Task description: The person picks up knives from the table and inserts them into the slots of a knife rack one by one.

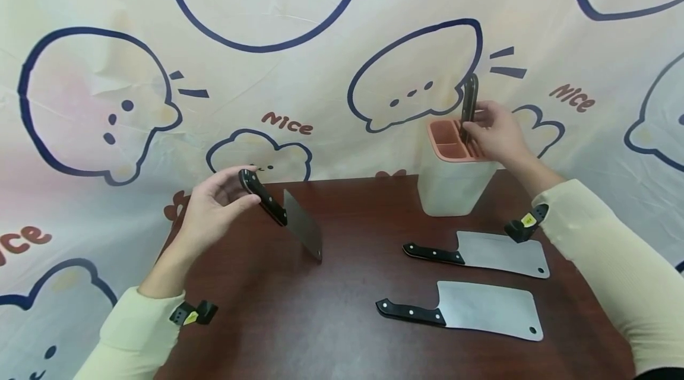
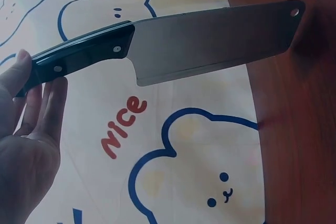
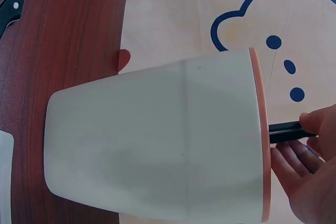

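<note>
My left hand point(image 1: 219, 205) pinches the black riveted handle of a cleaver point(image 2: 210, 40) between thumb and fingers. The blade hangs tilted, its far corner low over the table; whether it touches is hard to tell. At the right, my right hand point(image 1: 497, 130) grips the black handle of a knife point(image 1: 469, 98) standing upright in a white knife holder point(image 1: 454, 187) with an orange divided top. That knife's blade is hidden inside the holder. In the right wrist view the handle point(image 3: 286, 132) comes out past the orange rim.
Two more cleavers, a farther one point(image 1: 502, 254) and a nearer one point(image 1: 488, 312), lie flat on the dark wooden table point(image 1: 299, 320), handles to the left. Behind the table hangs a pale cloth point(image 1: 320, 83) with cartoon prints, close to the holder.
</note>
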{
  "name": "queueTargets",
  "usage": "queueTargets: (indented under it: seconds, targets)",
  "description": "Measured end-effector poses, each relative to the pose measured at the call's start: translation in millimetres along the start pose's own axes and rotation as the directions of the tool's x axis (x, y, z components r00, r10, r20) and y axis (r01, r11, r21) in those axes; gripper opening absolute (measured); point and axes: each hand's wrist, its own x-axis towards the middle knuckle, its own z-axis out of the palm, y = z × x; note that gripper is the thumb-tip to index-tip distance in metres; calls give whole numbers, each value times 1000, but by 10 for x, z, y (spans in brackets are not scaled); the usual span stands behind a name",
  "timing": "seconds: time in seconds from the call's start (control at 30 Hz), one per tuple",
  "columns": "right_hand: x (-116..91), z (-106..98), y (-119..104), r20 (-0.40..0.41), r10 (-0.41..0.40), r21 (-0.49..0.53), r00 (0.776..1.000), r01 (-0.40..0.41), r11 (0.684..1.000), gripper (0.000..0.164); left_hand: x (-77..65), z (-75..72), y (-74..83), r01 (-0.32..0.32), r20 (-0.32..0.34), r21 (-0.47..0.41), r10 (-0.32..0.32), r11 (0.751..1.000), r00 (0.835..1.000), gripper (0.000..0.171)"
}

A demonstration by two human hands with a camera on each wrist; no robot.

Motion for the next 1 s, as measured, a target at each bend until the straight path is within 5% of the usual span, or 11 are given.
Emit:
queueTargets:
  seconds: [0.47,1.0]
  targets:
    - [-245,-90,-26,-52,-85,-53,995,82,995,60,190,41,210,-57,-18,5,57,998,998,49]
    - [-580,-165,-200,5,-180,-55,984,180,982,55,452,350,495,-37,118,-17,39,999,992,50]
